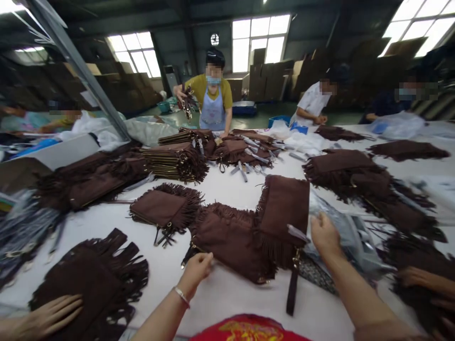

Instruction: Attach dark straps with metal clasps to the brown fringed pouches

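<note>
My right hand (pixel 325 232) is closed at the right edge of a dark brown fringed bag (pixel 287 201), which is raised at a tilt. A wrist strap (pixel 293 289) hangs from its gold clasp, and a small plastic-wrapped piece (pixel 297 233) lies against its front. A second brown fringed bag (pixel 227 239) lies flat on the white table, partly under the first one's fringe. My left hand (pixel 198 271), with a bracelet at the wrist, pinches the near edge of that lying bag; its fingertips are partly hidden. Another fringed bag (pixel 159 207) lies just beyond, to the left.
Stacked bags (pixel 174 161) and wrapped straps (pixel 245 170) cover the far middle. More bags (pixel 341 163) lie right, beside clear plastic (pixel 330 222). A co-worker's hand (pixel 57 312) rests on a bag at left; another's hand (pixel 423 279) is at right. Across stands a person (pixel 213 102) holding straps.
</note>
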Demonstrator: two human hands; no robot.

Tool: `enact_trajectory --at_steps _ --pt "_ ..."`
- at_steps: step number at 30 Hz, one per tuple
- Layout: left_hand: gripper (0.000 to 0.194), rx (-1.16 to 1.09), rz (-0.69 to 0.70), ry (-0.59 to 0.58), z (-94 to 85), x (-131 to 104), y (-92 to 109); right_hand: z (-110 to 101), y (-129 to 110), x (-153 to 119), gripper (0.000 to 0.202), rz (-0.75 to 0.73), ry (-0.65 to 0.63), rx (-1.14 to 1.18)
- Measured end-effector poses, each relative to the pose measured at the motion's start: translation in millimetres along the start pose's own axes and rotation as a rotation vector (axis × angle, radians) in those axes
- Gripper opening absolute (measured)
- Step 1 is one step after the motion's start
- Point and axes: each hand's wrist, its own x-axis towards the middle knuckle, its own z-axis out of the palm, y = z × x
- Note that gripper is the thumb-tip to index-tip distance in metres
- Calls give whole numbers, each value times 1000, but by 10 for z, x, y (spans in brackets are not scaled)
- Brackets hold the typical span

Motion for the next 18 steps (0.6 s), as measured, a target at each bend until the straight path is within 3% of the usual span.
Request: enact_trajectory --at_steps 1,3,6,8,11,14,18 --pt "48 -109 -96 39 2 84 -34 122 28 11 56 -75 46 -48" --pt "51 -344 -212 75 50 230 -78 377 42 -102 48 -251 -46 -78" --pt "50 -693 -234 66 208 417 -70 753 67 -477 35 -354 -476 -66" --pt "54 -845 -229 92 321 537 -33 963 175 -725 35 -348 -617 -86" --pt "58 -970 -245 147 435 682 5 1184 494 -933 39 -347 -630 -127" --pt "55 -1049 -246 103 505 740 -16 1299 825 -955 40 -376 -665 -138" --pt "49 -1103 -220 90 598 727 -71 1329 971 -877 39 -447 -676 -159"
